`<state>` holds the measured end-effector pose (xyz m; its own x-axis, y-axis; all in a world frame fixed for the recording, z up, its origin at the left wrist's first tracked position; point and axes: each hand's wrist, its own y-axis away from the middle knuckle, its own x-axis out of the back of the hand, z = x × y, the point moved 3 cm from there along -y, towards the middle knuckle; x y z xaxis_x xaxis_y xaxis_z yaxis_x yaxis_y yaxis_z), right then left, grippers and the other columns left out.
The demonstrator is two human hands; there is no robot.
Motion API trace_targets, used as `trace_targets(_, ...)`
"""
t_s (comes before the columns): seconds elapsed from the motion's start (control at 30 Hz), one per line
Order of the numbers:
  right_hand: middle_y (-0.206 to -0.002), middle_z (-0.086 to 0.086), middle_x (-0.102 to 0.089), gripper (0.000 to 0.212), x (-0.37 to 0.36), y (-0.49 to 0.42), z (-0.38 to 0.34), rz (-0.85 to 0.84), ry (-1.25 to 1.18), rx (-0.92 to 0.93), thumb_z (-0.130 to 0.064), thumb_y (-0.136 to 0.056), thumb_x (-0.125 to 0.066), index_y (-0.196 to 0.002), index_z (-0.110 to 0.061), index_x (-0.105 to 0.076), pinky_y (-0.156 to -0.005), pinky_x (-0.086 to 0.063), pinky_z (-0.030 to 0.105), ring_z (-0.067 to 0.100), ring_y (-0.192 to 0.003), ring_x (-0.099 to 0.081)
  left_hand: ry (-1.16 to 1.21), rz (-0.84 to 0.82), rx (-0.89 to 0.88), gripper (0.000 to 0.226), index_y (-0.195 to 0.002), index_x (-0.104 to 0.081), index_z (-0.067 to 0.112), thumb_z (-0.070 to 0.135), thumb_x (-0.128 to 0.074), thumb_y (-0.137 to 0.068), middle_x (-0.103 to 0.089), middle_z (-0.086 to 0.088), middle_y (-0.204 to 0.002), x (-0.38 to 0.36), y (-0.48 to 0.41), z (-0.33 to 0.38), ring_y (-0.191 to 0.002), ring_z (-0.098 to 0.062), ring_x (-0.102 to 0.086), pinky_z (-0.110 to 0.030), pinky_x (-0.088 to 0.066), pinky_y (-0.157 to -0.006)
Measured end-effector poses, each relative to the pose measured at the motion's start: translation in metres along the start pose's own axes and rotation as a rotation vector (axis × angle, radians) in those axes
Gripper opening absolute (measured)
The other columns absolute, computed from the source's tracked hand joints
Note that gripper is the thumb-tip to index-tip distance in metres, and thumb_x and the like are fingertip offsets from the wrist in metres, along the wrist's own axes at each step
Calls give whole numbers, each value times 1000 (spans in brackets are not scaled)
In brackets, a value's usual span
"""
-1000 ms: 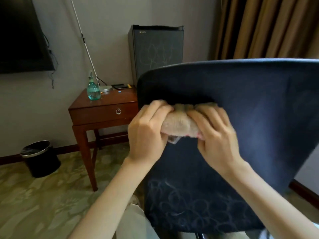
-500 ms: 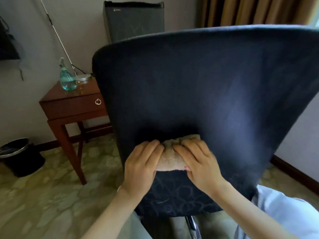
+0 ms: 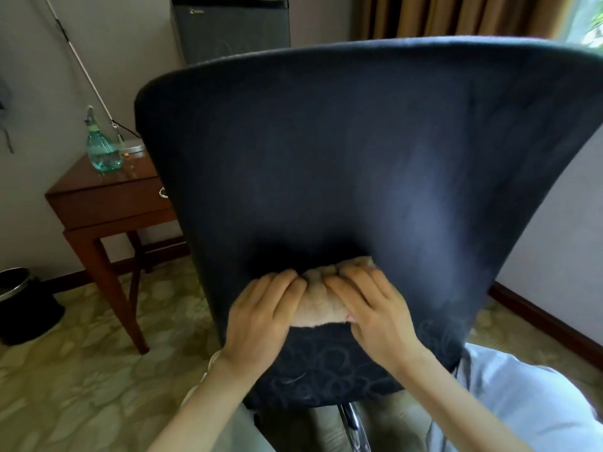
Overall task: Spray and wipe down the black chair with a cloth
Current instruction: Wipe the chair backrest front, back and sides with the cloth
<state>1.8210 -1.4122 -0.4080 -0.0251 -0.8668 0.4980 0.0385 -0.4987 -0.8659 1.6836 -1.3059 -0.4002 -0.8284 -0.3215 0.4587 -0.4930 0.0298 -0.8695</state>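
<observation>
Down from mid-height on the chair [image 3: 359, 158] back a second ago to its lower part now: left hand [image 3: 261, 316], right hand [image 3: 375, 318] and cloth [image 3: 318, 305] together. Closer too, with the backrest covering most of the view.

Pressing the bunched tan cloth against the dark fabric, just above the patterned lower panel [image 3: 326, 363]. Left hand on the cloth's left end, fingers [image 3: 280, 282] close together and nearly straight, laid over the top of the roll. Right hand on the right end, its fingers slightly spread and also nearly straight, thumb tip at the cloth's lower edge. Left thumb hidden; cannot tell where it sits. Middle of the cloth bare between the two hands, with a small fold poking out past the right fingertips.

Teal spray bottle [image 3: 102, 148] upright on the wooden bench [image 3: 107, 197] at left, well apart from the hands and beside a round metal thing half hidden by the chair's edge. Dark mini fridge [image 3: 228, 27] against the wall behind the backrest, with a thin white pole [image 3: 78, 60] leaning near it. Black bin [image 3: 23, 305] on the patterned green carpet [image 3: 81, 386] at far left. Brown curtain [image 3: 456, 17] at upper right. Chrome post [image 3: 352, 422] below the backrest.
</observation>
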Motion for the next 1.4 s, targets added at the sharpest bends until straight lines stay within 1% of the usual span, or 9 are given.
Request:
trace_targets(0.1, -115, 10, -56, 39, 51, -60, 13, 139, 40, -5, 5, -76, -49, -107, -2, -70, -84, -43, 32, 28, -98, -50, -28, 157, -47, 17, -102, -70, 5, 6, -55, -95, -69, -12, -101, 30, -72, 0, -88, -27, -63, -35, -52, -76)
trace_targets(0.23, -112, 18, -61, 33, 109, -123, 26, 256, 118, 12, 4, -79, -69, -112, -2, -68, -86, -41, 34, 37, -99, -53, -101, 282, -109, 14, -101, -70, 5, 3, -64, -88, -69, -11, -102, 68, -156, 7, -91, -25, -61, -31, -48, -82)
trace_targets(0.43, -109, 18, -62, 25, 111, -122, 32, 301, 94, 53, 2, -85, -63, -109, -1, -69, -95, -35, 24, 33, -99, -51, -71, 315, -91, 21, -99, -71, 3, -1, -51, -94, -69, -12, -101, 66, -157, 13, -90, -25, -61, -31, -50, -82)
trace_targets(0.6, -113, 9, -57, 32, 48, -40, 37, 161, 8, -36, -2, -84, -50, -112, -4, -67, -102, -30, 19, 28, -102, -50, -35, 171, -110, 15, -95, -74, 4, -2, -60, -92, -70, -11, -98, 10, -79, 17, -86, -26, -64, -32, -52, -81)
trace_targets(0.73, -118, 3, -49, 38, -5, 45, 36, 2, 5, -18, -3, -80, -55, -117, -10, -55, -107, -30, 21, 23, -106, -50, 17, 26, -145, 13, -99, -65, 7, -1, -64, -89, -69, -10, -98, -38, 4, 28, -92, -22, -59, -32, -51, -79)
trace_targets(0.93, -118, 2, -56, 44, -60, 131, 32, -180, 0, -111, 1, -74, -55, -116, -11, -57, -93, -47, 36, 22, -106, -54, 66, -150, -90, 19, -102, -57, 10, 6, -58, -84, -69, -8, -96, -78, 77, 44, -96, -21, -54, -32, -45, -88)
trace_targets(1.1, -109, 0, -66, 54, -61, 144, 20, -344, -11, -187, 6, -58, -79, -107, -13, -70, -89, -54, 34, 20, -104, -58, 105, -358, -37, 33, -95, -69, 12, 9, -77, -63, -68, -5, -96, -80, 97, 53, -93, -17, -55, -29, -52, -82)
trace_targets(1.23, -109, 4, -63, 34, -27, 91, 11, -152, -53, -196, -3, -77, -52, -106, -10, -70, -89, -52, 33, 21, -106, -52, 110, -253, 9, 21, -98, -69, 10, 7, -63, -78, -68, -7, -99, -51, 59, 42, -94, -19, -56, -30, -51, -82)
trace_targets(1.4, -109, 15, -63, 47, 42, -38, 2, 136, -73, -122, 12, -65, -53, -107, -2, -69, -87, -41, 29, 28, -101, -47, -26, 48, 21, 27, -100, -71, 0, 2, -48, -87, -68, -17, -100, 29, -51, 11, -93, -28, -56, -36, -45, -85)
